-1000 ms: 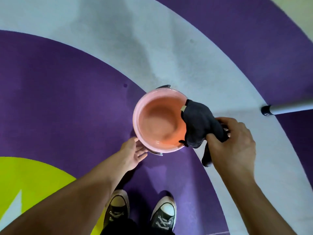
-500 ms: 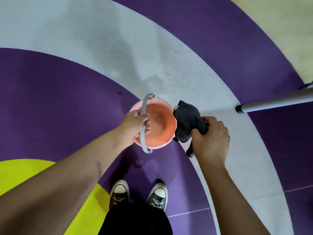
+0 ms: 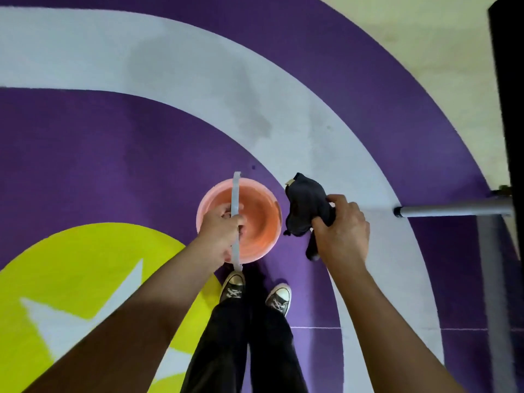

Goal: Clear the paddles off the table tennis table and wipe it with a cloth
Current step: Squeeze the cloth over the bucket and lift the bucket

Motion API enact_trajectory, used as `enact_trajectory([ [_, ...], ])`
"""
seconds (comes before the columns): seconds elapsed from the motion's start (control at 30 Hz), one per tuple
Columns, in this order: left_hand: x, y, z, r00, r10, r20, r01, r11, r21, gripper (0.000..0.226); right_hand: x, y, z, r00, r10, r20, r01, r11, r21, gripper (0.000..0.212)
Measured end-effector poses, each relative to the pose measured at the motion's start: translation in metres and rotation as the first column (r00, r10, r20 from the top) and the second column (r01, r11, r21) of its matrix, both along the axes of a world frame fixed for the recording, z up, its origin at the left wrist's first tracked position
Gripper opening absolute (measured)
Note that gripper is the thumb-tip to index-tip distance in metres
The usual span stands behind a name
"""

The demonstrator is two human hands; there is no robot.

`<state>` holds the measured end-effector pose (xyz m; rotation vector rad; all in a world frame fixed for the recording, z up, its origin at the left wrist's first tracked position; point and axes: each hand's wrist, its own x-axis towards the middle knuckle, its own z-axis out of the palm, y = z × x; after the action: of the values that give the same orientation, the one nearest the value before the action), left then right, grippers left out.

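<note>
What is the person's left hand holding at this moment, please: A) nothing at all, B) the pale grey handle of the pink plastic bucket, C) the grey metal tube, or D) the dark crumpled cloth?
B: the left hand has its grip round the pale grey handle of the pink plastic bucket, while the right hand holds the dark crumpled cloth.

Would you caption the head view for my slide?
Left hand holds the bucket handle; right hand grips a dark cloth.

Looking down at purple floor (image 3: 99, 165), taking in a pale grey arc (image 3: 170, 58), a yellow patch (image 3: 85, 265) lower left, a grey tube (image 3: 453, 211) at right.
</note>
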<state>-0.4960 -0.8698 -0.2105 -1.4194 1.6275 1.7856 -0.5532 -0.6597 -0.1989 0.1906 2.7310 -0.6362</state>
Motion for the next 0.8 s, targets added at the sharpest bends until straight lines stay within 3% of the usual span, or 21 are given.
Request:
enact_trajectory([
  [0.17, 0.064, -0.028, 0.106, 0.98, 0.187, -0.067, -0.189, 0.982, -0.024, 0.028, 0.013, -0.053, 0.096, 0.979, 0.173, -0.106, -0.18, 0.982, -0.054, 0.041],
  [0.33, 0.141, -0.048, 0.206, 0.887, 0.449, -0.106, -0.454, 0.891, -0.025, 0.029, 0.045, -0.101, 0.175, 0.913, 0.372, -0.168, -0.393, 0.913, -0.112, 0.039],
  [0.53, 0.246, -0.052, 0.284, 0.709, 0.681, -0.182, -0.698, 0.714, -0.045, 0.033, 0.1, -0.162, 0.231, 0.716, 0.633, -0.294, -0.695, 0.688, -0.209, 0.036],
  [0.8, 0.401, -0.037, 0.359, 0.338, 0.887, -0.315, -0.935, 0.355, -0.003, 0.03, 0.206, -0.241, 0.283, 0.382, 0.839, -0.387, -0.921, 0.309, -0.238, 0.034],
])
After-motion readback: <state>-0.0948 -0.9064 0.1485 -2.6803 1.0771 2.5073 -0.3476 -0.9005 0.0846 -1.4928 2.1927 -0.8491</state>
